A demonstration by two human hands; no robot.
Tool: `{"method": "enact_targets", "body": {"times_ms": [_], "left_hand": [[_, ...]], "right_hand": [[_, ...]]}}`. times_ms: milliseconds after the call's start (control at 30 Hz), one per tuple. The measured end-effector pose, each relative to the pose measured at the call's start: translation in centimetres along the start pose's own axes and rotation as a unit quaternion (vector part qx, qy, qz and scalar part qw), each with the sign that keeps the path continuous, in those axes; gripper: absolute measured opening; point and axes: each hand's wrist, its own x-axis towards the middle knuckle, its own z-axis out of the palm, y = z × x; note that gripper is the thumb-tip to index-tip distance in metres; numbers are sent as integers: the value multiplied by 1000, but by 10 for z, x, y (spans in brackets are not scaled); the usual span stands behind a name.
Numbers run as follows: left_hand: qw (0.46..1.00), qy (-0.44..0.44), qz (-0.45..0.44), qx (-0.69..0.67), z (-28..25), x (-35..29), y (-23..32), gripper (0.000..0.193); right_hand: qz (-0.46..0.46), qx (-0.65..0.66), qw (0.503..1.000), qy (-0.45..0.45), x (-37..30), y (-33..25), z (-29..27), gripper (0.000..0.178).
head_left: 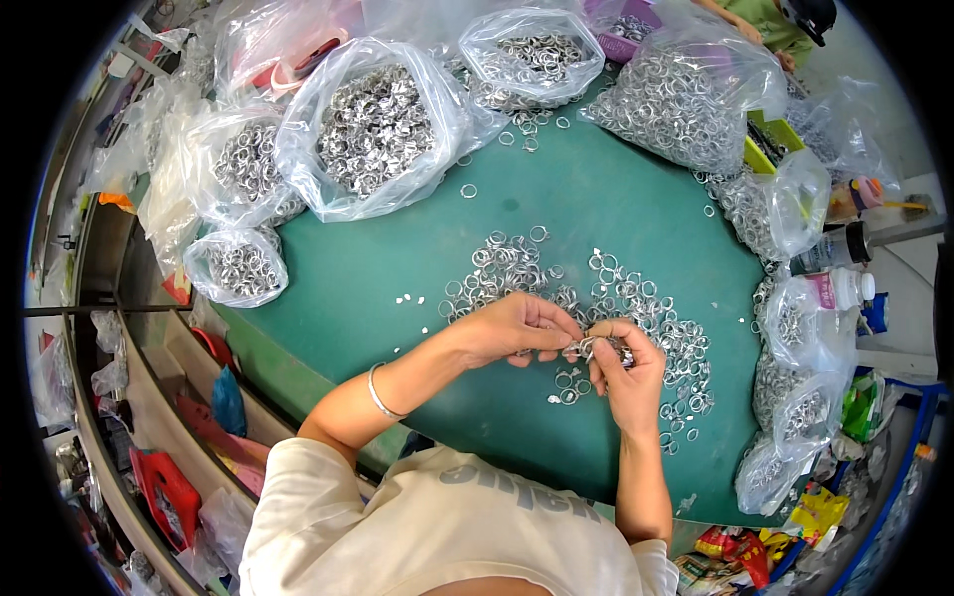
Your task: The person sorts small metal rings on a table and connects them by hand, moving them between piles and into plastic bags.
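Toward the near edge of the green table [388,263], both hands meet in front of the body. The right hand [626,366] curls around a small bunch of metal rings [618,350], while the left hand [522,333] brings thumb and fingertips up against it; whether they pinch a ring there is too small to tell. Loose rings [509,263] spread beyond the hands, and more scattered rings [686,348] run toward the table's right edge.

The curled fingers could drop a ring if the bunch shifts as the left fingertips work at it; a fallen one would be hard to pick out among the rest. Small pale bits [409,299] left of the rings could get mixed in if swept along. At the far edge, an open plastic bag [348,204] could spill if knocked.
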Motion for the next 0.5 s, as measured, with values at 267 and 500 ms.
{"method": "enact_targets", "body": {"times_ms": [267, 500], "left_hand": [[998, 47, 29, 2, 8, -5, 9, 20], [967, 74, 185, 156, 5, 1, -7, 13]], "right_hand": [[-125, -160, 976, 82, -2, 2, 9, 9], [-180, -204, 958, 86, -3, 12, 12, 7]]}}
